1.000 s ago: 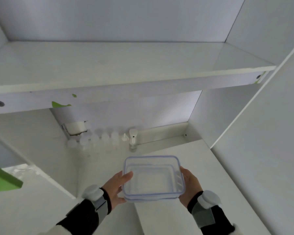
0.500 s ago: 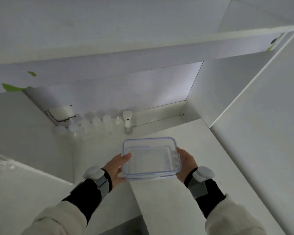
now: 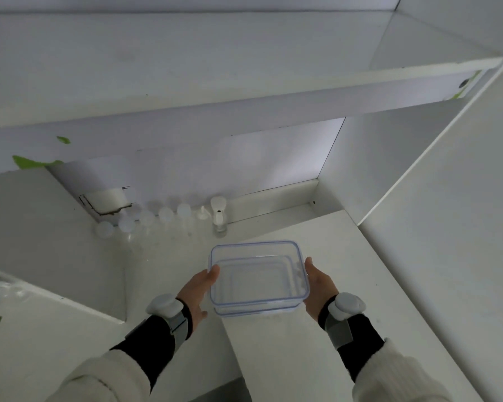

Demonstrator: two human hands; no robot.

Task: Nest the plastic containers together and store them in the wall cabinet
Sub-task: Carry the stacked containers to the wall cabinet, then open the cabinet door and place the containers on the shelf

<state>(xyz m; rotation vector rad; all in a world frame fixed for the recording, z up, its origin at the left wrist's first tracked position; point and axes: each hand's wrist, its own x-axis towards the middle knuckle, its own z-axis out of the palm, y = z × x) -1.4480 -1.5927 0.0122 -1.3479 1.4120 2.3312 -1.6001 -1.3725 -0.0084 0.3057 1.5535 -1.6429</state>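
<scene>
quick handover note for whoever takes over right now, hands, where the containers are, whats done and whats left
Left hand: gripping the left side of the nested containers, thumb hooked over the rim.
Right hand: pressed against their right side.
Containers: clear plastic, one seated inside the other, held between both hands over the white counter, below the open cabinet shelf.
Done: the nesting looks complete.
Left: lift the stack onto the shelf, which looks bare where it shows, then let go. Small white-capped bottles and a pump bottle stand by the back wall, away from the likely lifting path.
</scene>
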